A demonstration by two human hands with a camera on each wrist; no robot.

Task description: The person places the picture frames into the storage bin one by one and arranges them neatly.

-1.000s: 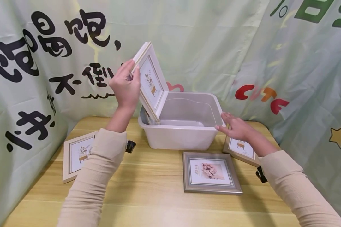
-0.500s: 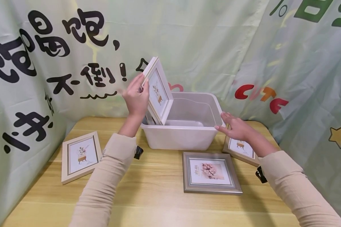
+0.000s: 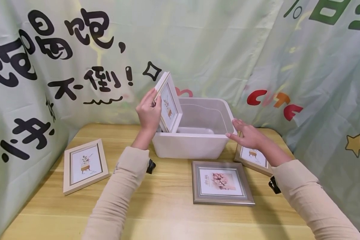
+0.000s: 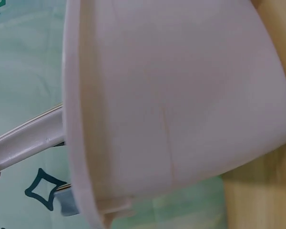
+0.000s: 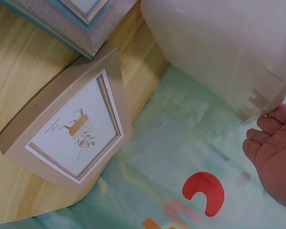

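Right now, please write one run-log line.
left hand: holds white picture frame partly inside storage bin; right hand: touches rim; table: three picture frames

Four picture frames show clearly: one white frame (image 3: 169, 106), and three more on one table (image 3: 168, 215), namely one pale frame (image 3: 85, 165), one grey frame (image 3: 223, 182) and one brown frame (image 5: 76, 132). One further corner (image 4: 68, 201) peeks past the rim of one bin (image 3: 192, 146); what it belongs to is unclear. There are two hands, a left hand (image 3: 150, 112) and a right hand (image 3: 249, 134).
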